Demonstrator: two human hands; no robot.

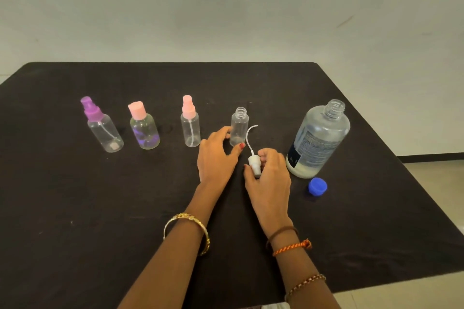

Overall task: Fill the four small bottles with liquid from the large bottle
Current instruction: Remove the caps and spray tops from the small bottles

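Black table (75,208): my left hand (216,155) seems to steady the uncapped small bottle (238,128) toward the far edge; my right hand (270,178) pinches its white spray pump (253,160), clearing the neck.

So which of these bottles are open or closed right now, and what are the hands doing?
Purple-capped spray bottle: closed, empty.
Pink flip-cap bottle: closed.
Pink spray bottle: closed, empty.
Open small bottle: uncapped, empty.
White spray top: removed.
Large bottle: uncapped, little liquid.
Blue cap: off, on table.
Left hand: steadies open small bottle.
Right hand: holds white spray top.
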